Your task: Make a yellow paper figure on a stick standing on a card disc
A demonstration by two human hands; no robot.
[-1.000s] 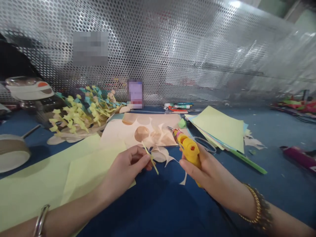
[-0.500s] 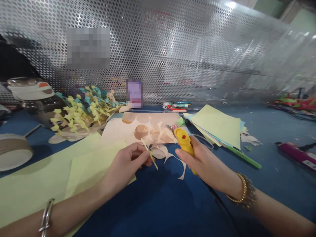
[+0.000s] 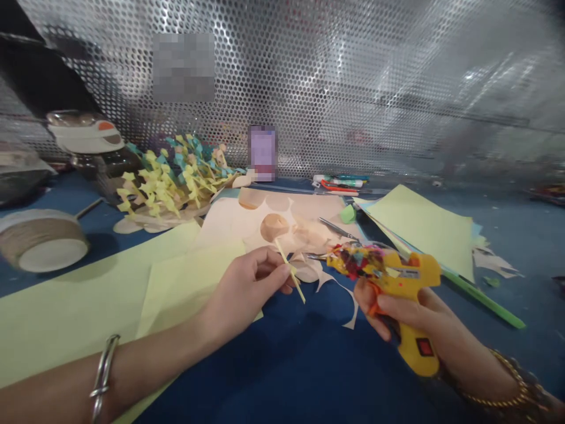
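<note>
The thin yellow strip (image 3: pixel 298 285) was pinched between the left hand's (image 3: pixel 251 288) fingertips above the blue counter (image 3: pixel 273 377); the right hand (image 3: pixel 424 321) gripped a yellow glue gun (image 3: pixel 410 277), nozzle near the strip. Farther left, a lidded jar (image 3: pixel 90 147) stood behind a tape roll (image 3: pixel 48 241), its contents too dark to identify.

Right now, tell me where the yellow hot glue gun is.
In the head view, the yellow hot glue gun is in the right hand, its nozzle pointing left toward the thin yellow strip.
</note>
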